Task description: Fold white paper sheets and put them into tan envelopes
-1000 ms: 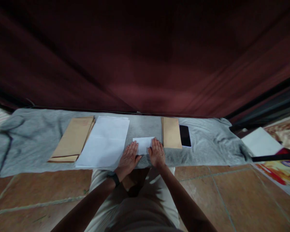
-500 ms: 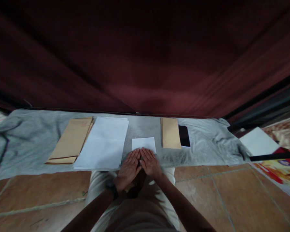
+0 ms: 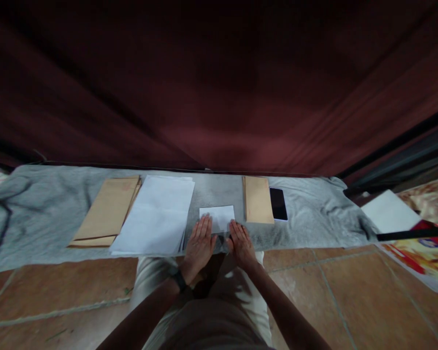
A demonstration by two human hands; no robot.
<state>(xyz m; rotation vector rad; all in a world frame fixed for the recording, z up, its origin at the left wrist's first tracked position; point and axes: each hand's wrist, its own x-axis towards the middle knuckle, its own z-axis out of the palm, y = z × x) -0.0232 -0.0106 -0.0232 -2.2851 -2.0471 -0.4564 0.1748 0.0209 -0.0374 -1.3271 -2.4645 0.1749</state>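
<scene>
A small folded sheet of white paper (image 3: 219, 217) lies flat on the grey cloth in front of me. My left hand (image 3: 200, 243) rests with outstretched fingers on its left edge. On the lower right corner of the paper lie the fingertips of my right hand (image 3: 240, 243), also stretched out flat. Neither hand grips anything. Just left of my left hand is a stack of larger white sheets (image 3: 155, 214). Brown envelopes (image 3: 259, 199) lie to the right of the folded paper, beside a dark-screened phone (image 3: 278, 204).
Larger brown envelopes (image 3: 107, 206) lie left of the white stack. The grey cloth (image 3: 314, 214) covers a narrow surface against a dark red panel (image 3: 219, 107). At the right, a white sheet (image 3: 390, 212) and a colourful printed package (image 3: 423, 257) lie beyond a dark bar.
My hands, close together at the paper's lower edge before, have moved apart to its left and right sides. The paper stays nearly in place.
</scene>
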